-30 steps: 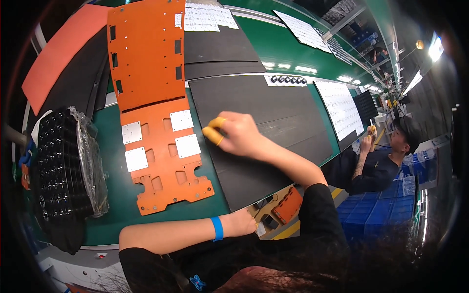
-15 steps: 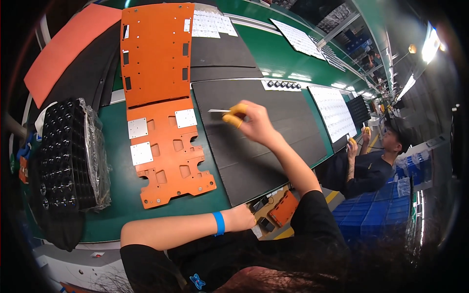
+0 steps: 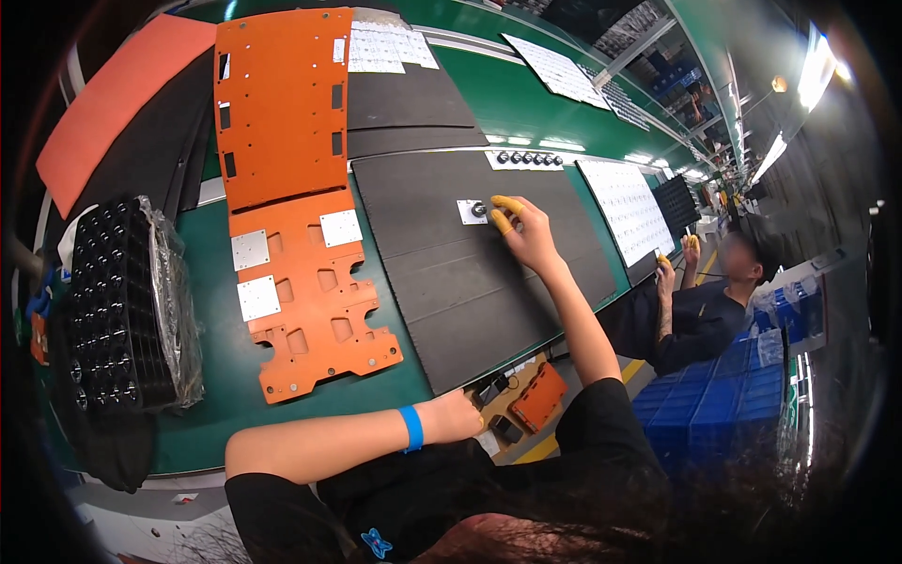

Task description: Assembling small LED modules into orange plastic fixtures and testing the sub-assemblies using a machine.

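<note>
A small white square plate with a round black lens piece [image 3: 473, 211] lies on the dark grey mat [image 3: 451, 291]. My right hand [image 3: 529, 235] is just to its right, thumb and forefinger apart in yellow finger covers, holding nothing that I can see. My left hand [image 3: 453, 416], with a blue band at the wrist, is low by the mat's near edge. Its fingers are curled and mostly turned away, so what they hold is hidden. Left of the mat is an orange fixture board [image 3: 305, 310] with several white square plates [image 3: 258, 298] on it.
A black tray of round lenses [image 3: 108, 310] in clear wrap stands at the left. Beyond the mat is a white strip with black lenses [image 3: 528, 160]. A white panel [image 3: 625, 211] lies to the right, where a co-worker [image 3: 709, 305] works beside blue bins [image 3: 714, 404].
My right hand has moved right. The white plate it held edge-on now lies flat on the mat with its black lens piece showing, and the fingers are apart beside it.
</note>
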`<state>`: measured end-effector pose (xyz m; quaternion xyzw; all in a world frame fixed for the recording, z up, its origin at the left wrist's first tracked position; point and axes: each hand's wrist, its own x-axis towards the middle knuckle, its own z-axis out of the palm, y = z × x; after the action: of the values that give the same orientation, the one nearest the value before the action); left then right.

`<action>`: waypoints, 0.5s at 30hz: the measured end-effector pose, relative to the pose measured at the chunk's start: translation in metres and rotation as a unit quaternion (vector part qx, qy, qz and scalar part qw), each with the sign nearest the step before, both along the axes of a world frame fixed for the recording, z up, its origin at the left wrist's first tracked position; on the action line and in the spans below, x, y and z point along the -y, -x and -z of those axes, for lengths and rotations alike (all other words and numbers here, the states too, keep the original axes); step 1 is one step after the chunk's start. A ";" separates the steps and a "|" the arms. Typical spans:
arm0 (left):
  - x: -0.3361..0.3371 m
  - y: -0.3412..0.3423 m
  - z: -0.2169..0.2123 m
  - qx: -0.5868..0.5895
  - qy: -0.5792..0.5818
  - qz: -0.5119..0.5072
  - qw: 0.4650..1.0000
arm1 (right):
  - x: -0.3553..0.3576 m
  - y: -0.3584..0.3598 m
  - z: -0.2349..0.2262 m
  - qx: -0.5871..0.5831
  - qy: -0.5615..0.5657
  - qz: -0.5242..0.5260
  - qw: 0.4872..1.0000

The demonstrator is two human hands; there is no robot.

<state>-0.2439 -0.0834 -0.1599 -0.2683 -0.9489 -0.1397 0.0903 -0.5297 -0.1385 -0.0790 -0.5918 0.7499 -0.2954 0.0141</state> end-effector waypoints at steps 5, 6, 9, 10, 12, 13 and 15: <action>-0.002 0.001 -0.002 0.035 -0.013 -0.002 0.999 | 0.022 0.003 0.015 -0.076 0.060 -0.060 0.993; -0.001 0.001 -0.001 0.037 -0.013 -0.002 0.999 | 0.027 0.007 0.017 -0.093 0.078 -0.081 0.989; -0.002 0.000 0.000 0.034 -0.006 -0.002 0.999 | 0.044 0.021 0.019 -0.065 0.088 -0.048 0.993; -0.003 0.000 0.000 0.038 -0.006 -0.003 0.999 | 0.052 0.033 0.024 -0.038 0.119 -0.046 0.991; -0.002 0.000 -0.001 0.044 -0.006 -0.003 0.999 | 0.068 0.054 0.028 -0.059 0.138 -0.011 0.989; -0.001 -0.001 -0.002 0.040 -0.001 -0.003 0.999 | 0.075 0.062 0.028 -0.064 0.143 0.002 0.988; 0.000 -0.001 -0.005 0.037 0.005 0.000 0.999 | 0.086 0.077 0.029 -0.090 0.162 0.018 0.983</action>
<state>-0.2432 -0.0834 -0.1552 -0.2629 -0.9524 -0.1447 0.0534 -0.6072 -0.2242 -0.1080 -0.5965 0.7011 -0.3588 -0.1547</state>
